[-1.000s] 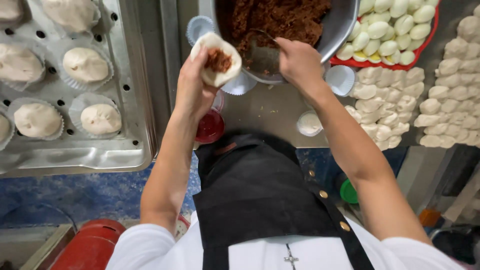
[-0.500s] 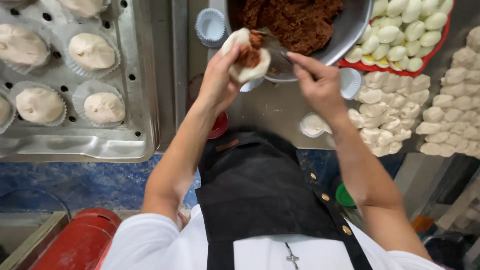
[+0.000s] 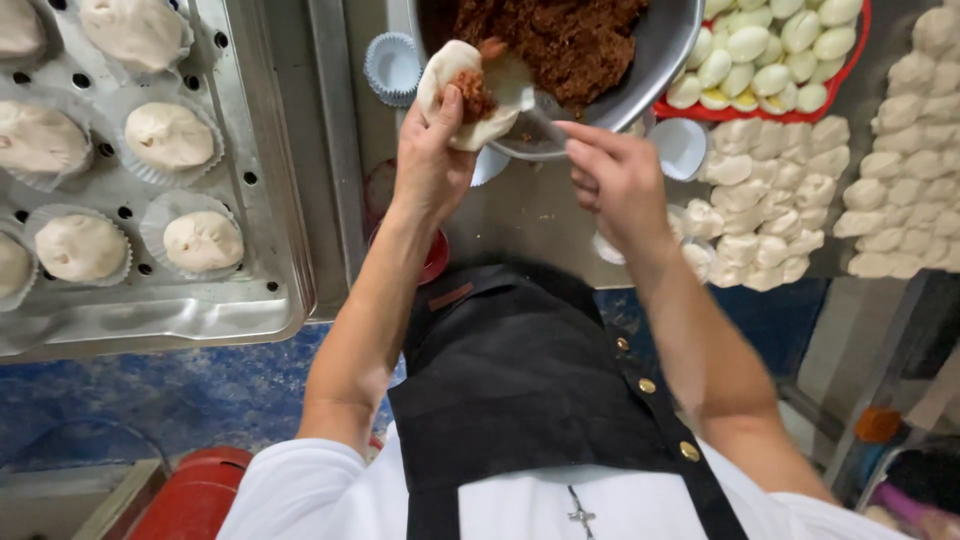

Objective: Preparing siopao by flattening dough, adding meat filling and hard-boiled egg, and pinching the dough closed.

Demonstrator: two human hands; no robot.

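Left hand (image 3: 432,160), now raised beside the metal bowl (image 3: 665,50), cups a flattened dough round (image 3: 470,95) newly loaded with brown filling (image 3: 472,95), while right hand (image 3: 615,180), fingers pinched on a spoon (image 3: 535,115), delivers it.

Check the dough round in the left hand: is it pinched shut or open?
Open. The dough round lies spread in the left hand, its brown filling exposed, edges not gathered.

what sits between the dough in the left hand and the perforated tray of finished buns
Nothing visible blocks it. The dough round in the left hand is held over the bowl's rim; only bare metal counter and a stack of paper cups lie toward the tray.
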